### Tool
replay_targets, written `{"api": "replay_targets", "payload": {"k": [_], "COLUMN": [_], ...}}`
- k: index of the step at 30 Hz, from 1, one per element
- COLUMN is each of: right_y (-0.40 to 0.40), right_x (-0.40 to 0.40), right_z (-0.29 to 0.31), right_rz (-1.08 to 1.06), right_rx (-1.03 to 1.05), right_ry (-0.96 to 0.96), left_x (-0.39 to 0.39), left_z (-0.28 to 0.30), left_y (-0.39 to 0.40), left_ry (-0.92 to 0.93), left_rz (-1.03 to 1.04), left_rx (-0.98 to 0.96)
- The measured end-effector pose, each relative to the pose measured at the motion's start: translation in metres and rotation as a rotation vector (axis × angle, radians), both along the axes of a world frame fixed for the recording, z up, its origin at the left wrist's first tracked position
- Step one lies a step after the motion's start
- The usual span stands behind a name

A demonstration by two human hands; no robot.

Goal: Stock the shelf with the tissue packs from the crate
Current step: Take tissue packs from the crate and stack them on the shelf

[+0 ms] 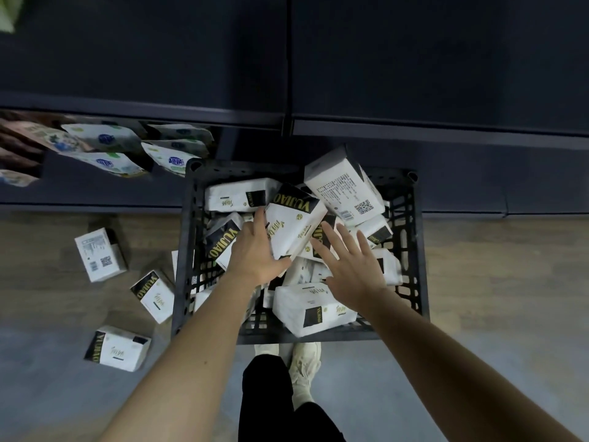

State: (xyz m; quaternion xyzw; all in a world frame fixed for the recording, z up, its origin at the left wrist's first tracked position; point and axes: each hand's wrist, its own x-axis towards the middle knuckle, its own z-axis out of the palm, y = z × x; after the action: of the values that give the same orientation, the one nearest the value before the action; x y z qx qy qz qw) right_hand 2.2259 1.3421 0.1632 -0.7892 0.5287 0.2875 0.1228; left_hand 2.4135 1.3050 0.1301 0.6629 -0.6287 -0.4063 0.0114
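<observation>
Both hands reach down into the crate with fingers extended. Left hand (255, 250), at frame centre, lies with straight fingers against the left edge of a tilted white tissue pack with a black band lettered in gold (294, 223); whether the thumb closes beneath the pack cannot be told. Right hand (353, 266), just right of centre, is spread wide, fingers apart, hovering over the packs and gripping nothing. Both bare forearms enter from the lower edge of the frame.

Black slatted plastic crate (188, 250), centre frame, holds a loose jumble of white tissue packs; one stands tilted at its upper right corner, barcode side (345, 189) up, and another lies flat near the lower rim (314, 309). Three further packs (100, 255) lie on the wood-look floor (47, 250) at left, outside the crate. Dark shelf unit (143, 113) spans the upper frame; its lower left tier carries blue-and-white pouches (105, 140).
</observation>
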Motion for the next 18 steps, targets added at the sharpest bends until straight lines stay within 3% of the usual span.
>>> {"api": "replay_targets", "payload": {"k": [14,18], "right_y": [0.001,0.001], "right_x": [-0.006,-0.002], "right_z": [0.115,0.155], "right_rz": [0.015,0.005], "right_rx": [-0.188,-0.403], "right_ry": [-0.039,-0.118], "left_x": [0.02,0.026], "left_z": [0.136,0.19], "left_y": [0.007,0.011], "left_ry": [-0.323,-0.39], "left_rz": [-0.243,-0.258], "left_rx": [-0.271,-0.409]}}
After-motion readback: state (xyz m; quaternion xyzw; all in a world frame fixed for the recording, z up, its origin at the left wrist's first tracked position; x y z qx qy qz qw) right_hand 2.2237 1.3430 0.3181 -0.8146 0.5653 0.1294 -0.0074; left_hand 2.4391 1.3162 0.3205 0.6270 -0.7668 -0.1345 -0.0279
